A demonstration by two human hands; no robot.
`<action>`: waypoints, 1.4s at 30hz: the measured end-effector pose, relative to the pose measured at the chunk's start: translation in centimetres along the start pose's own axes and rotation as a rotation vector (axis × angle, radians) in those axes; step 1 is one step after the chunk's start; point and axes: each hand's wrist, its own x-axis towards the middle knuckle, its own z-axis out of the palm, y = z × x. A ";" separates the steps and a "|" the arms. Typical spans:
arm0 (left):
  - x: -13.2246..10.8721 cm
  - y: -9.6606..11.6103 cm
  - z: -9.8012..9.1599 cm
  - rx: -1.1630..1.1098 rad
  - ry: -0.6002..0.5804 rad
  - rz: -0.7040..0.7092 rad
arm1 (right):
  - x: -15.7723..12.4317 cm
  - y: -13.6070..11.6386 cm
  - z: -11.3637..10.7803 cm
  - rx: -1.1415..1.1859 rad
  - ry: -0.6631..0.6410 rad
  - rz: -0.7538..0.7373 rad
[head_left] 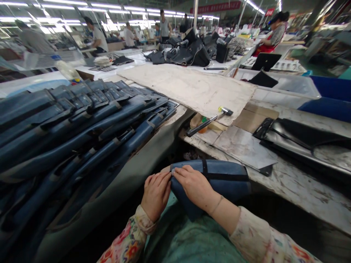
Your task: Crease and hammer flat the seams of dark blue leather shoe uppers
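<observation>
A blue leather-like piece with black straps [227,170] rests across my lap, over a green apron [189,241]. At its left end my left hand [157,191] grips the edge, fingers bent together. My right hand [193,186] lies over the same end, its fingertips pinched on the edge and meeting those of the left. Whatever small part sits between the fingertips is hidden. Beyond the piece, a hammer [210,122] with a dark handle and a yellow-and-black head lies on the worktable.
Many similar blue pieces [109,120] are stacked at left. A pale sheet [192,86] covers the table ahead. At right are a white bin [290,89], a grey board [244,148] and a shiny black piece [307,142]. Several people work farther back.
</observation>
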 end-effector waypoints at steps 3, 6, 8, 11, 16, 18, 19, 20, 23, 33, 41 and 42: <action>-0.4 0.0 0.4 -0.005 0.004 -0.013 | 0.1 -0.3 0.3 -0.013 -0.002 0.012; -0.5 0.5 0.9 0.009 0.011 0.000 | -0.9 -0.1 0.3 -0.036 0.019 0.032; -0.4 0.8 1.0 0.021 0.009 0.006 | -1.9 0.2 0.0 -0.057 0.026 0.034; -0.2 0.7 0.9 0.026 -0.011 0.013 | -3.9 1.0 -1.0 -0.110 0.008 0.048; -0.1 0.5 0.6 0.049 -0.022 0.018 | -7.2 2.5 -2.9 -0.280 -0.030 0.083; -0.1 0.7 0.7 0.053 -0.028 0.014 | -8.2 2.8 -3.4 -0.355 -0.028 0.096; -0.1 0.8 0.7 0.053 -0.033 0.015 | -8.6 2.9 -3.5 -0.385 -0.022 0.105; -0.1 1.0 0.8 0.052 -0.040 0.018 | -9.0 3.0 -3.5 -0.406 -0.012 0.116; 0.0 1.2 0.6 0.045 -0.042 0.031 | -10.3 3.4 -2.9 -0.398 0.045 0.161; 11.7 2.2 -1.3 -0.039 -0.153 0.079 | -14.3 3.8 -0.3 -0.196 0.282 0.318; 23.8 6.1 4.2 -0.126 -0.282 -0.096 | -13.7 3.2 0.4 -0.164 0.367 0.377; 24.0 6.2 4.6 -0.158 -0.296 -0.105 | -13.7 3.2 0.4 -0.164 0.373 0.373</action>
